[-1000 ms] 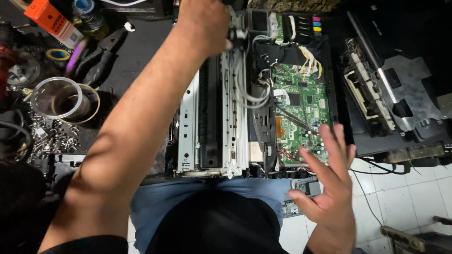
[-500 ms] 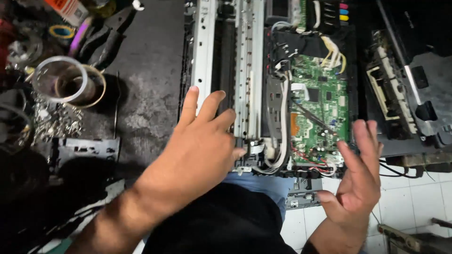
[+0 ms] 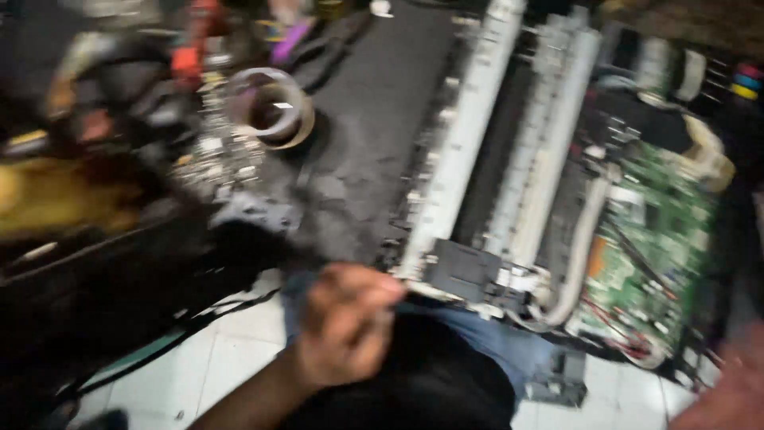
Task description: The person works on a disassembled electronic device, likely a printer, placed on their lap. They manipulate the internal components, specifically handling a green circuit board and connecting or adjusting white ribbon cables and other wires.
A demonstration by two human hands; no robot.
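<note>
Head view, blurred by motion: one opened printer chassis [image 3: 509, 159] lies tilted across the dark desk [image 3: 366, 143], its near edge overhanging the person's lap. Left hand [image 3: 350, 326] sits low centre, fingers curled together, knuckles up against the near-left corner of the chassis, right by one dark plastic block [image 3: 465, 271] fixed at that corner; can't tell whether it grips anything or just touches the edge. Right hand [image 3: 728, 390] shows only as a sliver at the bottom right corner, just off the chassis; open or closed, can't tell. On the chassis: two long pale metal rails [image 3: 469, 151] running top to bottom w/ a dark gap between, one green circuit board [image 3: 660, 239] on the right side, one grey ribbon cable [image 3: 585, 247] curving down beside the board, and thin red wires at its lower edge. Upper right, a row of small coloured ink marks [image 3: 744, 84]. On the desk to the left: one roll of clear tape [image 3: 274, 107], next to it a heap of small metal bits [image 3: 215, 151], too blurred to count, plus smeared orange, purple and yellow items. Surface is black and dusty. Below it, white tiled floor [image 3: 231, 350], black cables trailing over it, and the person's blue jeans [image 3: 493, 338] under the chassis edge.
</note>
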